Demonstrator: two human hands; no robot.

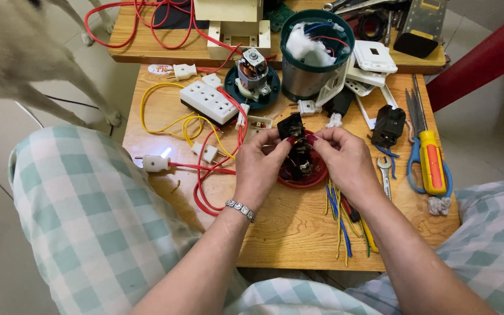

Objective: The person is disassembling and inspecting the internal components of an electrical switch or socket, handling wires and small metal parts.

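A pale tiled floor lay around a small wooden counter [287, 233], and a second wooden surface [129, 49] stood just behind it, both crowded with electrical parts. The person sat with knees in green-and-white checked cloth on either side of the counter. Near its middle, the left hand [261, 166] and the right hand [345, 160] were both clenched around a small black electrical part [293, 131], fingertips pinching it from either side. The part was held just above a round red base [304, 175] that rested on the counter between the two hands. A silver bracelet [240, 209] circled the left wrist.

To the left of the hands lay a white multi-socket block [208, 102], with loops of yellow wire [167, 119] and red wire [217, 175] beside it and a white plug [154, 163] at the counter's left edge. Behind the hands stood a small motor [253, 73] on a dark green disc, and next to it a green-rimmed metal cup [310, 52] with white wadding inside. To the right lay a black socket housing [387, 125], a small spanner [385, 175], blue-handled scissors [415, 146] and a yellow-and-orange-handled screwdriver [431, 163]. Loose blue and yellow wire strands [339, 224] lay under the right wrist. At upper left, an animal's pale legs [59, 87] stood on the floor.
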